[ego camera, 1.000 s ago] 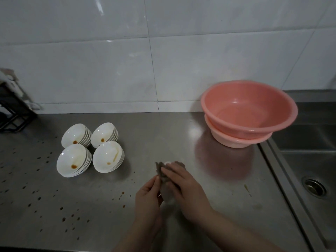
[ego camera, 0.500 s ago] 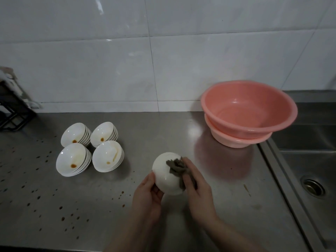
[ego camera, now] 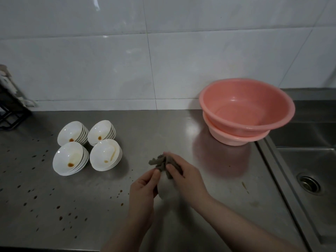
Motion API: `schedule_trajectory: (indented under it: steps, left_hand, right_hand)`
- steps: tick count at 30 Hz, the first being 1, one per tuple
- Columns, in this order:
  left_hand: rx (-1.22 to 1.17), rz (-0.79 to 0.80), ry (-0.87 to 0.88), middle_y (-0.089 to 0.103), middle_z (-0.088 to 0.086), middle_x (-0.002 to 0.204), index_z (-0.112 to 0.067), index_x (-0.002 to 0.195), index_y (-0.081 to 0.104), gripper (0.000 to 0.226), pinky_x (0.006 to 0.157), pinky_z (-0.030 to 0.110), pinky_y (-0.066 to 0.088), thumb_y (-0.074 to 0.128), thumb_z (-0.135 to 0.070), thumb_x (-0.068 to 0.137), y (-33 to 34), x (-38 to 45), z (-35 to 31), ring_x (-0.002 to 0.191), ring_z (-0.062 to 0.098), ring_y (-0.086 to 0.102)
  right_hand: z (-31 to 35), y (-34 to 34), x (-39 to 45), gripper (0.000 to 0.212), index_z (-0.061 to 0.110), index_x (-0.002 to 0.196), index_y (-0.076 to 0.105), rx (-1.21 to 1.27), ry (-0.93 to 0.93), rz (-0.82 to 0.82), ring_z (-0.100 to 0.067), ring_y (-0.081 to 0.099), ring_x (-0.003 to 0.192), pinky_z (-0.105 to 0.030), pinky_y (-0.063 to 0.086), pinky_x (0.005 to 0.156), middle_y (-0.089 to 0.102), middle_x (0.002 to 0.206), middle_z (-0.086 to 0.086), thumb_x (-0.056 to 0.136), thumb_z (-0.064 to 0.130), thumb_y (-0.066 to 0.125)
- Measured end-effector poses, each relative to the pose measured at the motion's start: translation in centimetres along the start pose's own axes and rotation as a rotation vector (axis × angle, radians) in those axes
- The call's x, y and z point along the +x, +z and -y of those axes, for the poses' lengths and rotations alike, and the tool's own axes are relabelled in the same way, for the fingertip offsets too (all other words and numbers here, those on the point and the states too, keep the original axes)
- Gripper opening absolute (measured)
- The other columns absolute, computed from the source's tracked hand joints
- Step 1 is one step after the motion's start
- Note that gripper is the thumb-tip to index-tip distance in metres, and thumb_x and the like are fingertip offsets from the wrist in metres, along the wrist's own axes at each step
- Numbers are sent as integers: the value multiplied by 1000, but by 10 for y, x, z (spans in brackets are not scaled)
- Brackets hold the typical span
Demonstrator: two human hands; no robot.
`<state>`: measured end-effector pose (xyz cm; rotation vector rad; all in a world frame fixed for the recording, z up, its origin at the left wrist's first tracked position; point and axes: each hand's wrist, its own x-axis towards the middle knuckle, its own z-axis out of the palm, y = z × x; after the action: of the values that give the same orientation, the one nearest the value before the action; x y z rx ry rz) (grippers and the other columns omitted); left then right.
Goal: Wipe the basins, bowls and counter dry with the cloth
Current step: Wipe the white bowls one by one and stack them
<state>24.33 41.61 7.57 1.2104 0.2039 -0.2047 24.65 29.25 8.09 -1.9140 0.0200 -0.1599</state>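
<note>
while left hand [ego camera: 143, 190] grips the white bowl [ego camera: 166, 188] and right hand [ego camera: 183, 175] pinches the cloth [ego camera: 160, 163], rotate bowl, wipe rim fully, mid desk [ego camera: 163, 135].

No legible text, label, brand, number or sign appears on any surface or object in the head view.

Both forearms are extended forward from the near edge. The left hand [ego camera: 145, 186] is curled closed; the right hand [ego camera: 183, 177] is clenched, fingers bent.
</note>
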Motion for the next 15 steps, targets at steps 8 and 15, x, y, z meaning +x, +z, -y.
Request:
schedule_trajectory:
  steps: [8, 15]
  left_hand:
    - [325, -61, 8, 76, -1, 83, -12, 96, 76, 16, 72, 26, 55, 64, -5, 86, -5, 16, 18, 78, 10, 70]
    - [1108, 134, 427, 72, 1, 79, -16, 86, 74, 24, 71, 30, 49, 54, -29, 85, 22, 61, 34, 73, 13, 63]
  right_hand:
    - [-51, -17, -24, 27, 20, 106, 72, 451, 340, -231, -16, 69, 94, -26, 53, 84, 75, 100, 3, 94, 3, 54]
    - [-82, -49, -31, 20, 12, 101, 73, 548, 493, -460, -20, 65, 78, -37, 52, 78, 75, 89, -9, 93, 7, 56]
